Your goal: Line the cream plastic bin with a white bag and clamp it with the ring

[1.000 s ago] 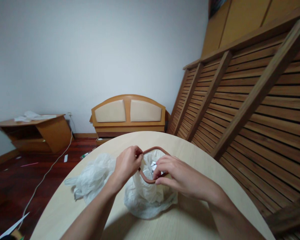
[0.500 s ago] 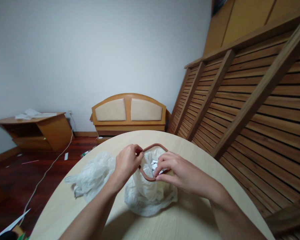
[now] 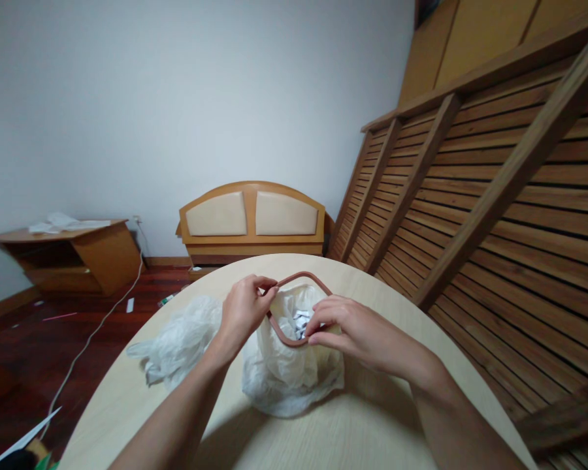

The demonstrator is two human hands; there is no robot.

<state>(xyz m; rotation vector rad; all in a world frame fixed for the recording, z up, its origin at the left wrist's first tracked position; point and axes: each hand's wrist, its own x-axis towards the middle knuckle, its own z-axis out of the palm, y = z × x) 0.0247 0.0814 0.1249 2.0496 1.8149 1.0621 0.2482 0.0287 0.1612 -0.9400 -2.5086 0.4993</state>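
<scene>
Bag (image 3: 294, 385), inside table's (image 3: 362, 284) far edge; left hand (image 3: 245, 307) pinching ring (image 3: 291, 342), right hand (image 3: 350, 326) seemingly too; we judge steadying, next wanting even grip

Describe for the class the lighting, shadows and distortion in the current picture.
Head view: soft shadows fall on the round table beside the white plastic bag under the brown frame; head view: the slatted wooden panel looks stretched toward the right edge, suggesting a wide lens; head view: the dark red floor is dim.

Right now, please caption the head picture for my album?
Left hand and right hand at a brown rim, plastic bag below.
</scene>
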